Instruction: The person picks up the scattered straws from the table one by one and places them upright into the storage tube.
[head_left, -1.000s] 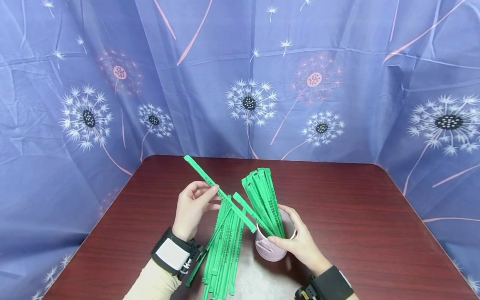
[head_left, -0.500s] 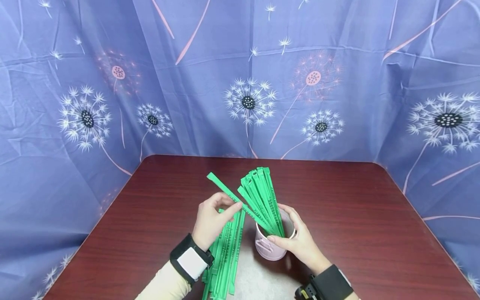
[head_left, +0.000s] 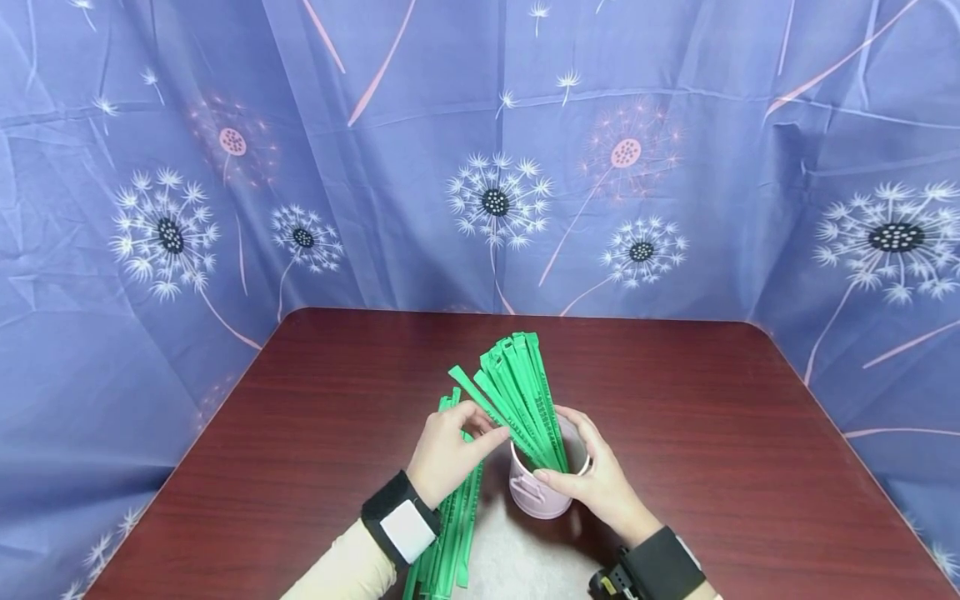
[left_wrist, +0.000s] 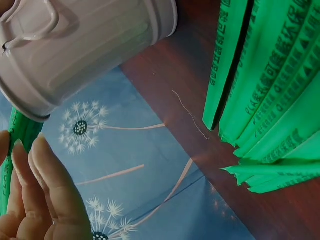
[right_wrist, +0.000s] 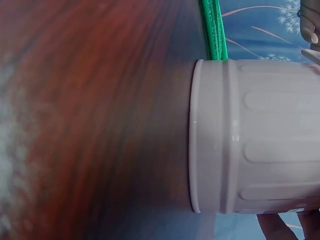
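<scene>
Fingers of the left hand [head_left: 448, 454] pinch a green printed, wrapped straw [head_left: 474, 392], which slants down toward the mouth of a ribbed pale-pink pail [head_left: 538, 500], just beside a bunch of matching straws [head_left: 528, 392] leaning inside it. Curled round the pail near its rim, the right hand [head_left: 606, 487] grips it upright on the dark red wood-grain table [head_left: 720, 400], where a loose straw pile [head_left: 458, 533] lies partly hidden by the left hand.

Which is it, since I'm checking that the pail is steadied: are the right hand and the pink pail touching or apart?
Touching. The head view shows the right hand gripping the pink pail, thumb across its front, fingers round the far side.
</scene>
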